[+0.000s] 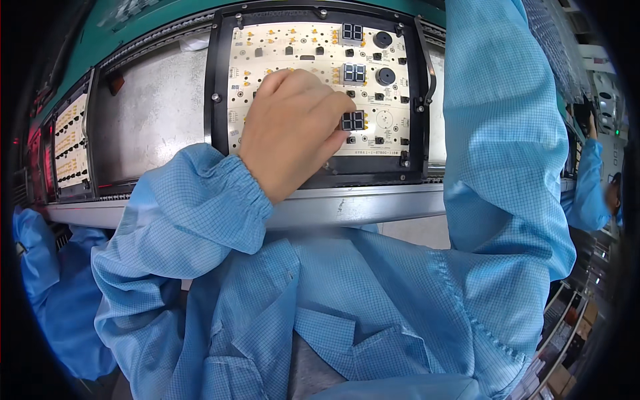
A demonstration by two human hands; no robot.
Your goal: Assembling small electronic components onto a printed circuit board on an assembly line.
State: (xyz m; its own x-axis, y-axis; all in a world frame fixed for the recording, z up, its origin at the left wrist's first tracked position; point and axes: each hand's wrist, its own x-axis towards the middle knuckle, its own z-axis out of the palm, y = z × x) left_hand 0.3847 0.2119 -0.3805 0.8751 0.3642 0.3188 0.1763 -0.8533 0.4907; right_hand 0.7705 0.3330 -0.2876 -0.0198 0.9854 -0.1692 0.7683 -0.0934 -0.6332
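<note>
My left hand (293,133) reaches over a cream circuit board panel (373,148) in a black frame (218,120). Its thumb and forefinger pinch a two-digit segment display (353,121) at the lowest row, and the display sits on or just above the board. Two like displays stand in the rows above, the middle one (353,74) and the top one (352,33). Beside them are round black buzzers, one in the middle row (385,76) and one in the top row (383,40). My right arm (503,127) stretches forward past the frame's right side, and its hand is out of view.
The frame rests on a conveyor with a metal front rail (360,205). Another framed board panel (71,143) stands further left. A co-worker's blue sleeve (590,183) shows at right, and blue clothing (63,293) at left. Clear plastic trays (550,53) are stacked at the upper right.
</note>
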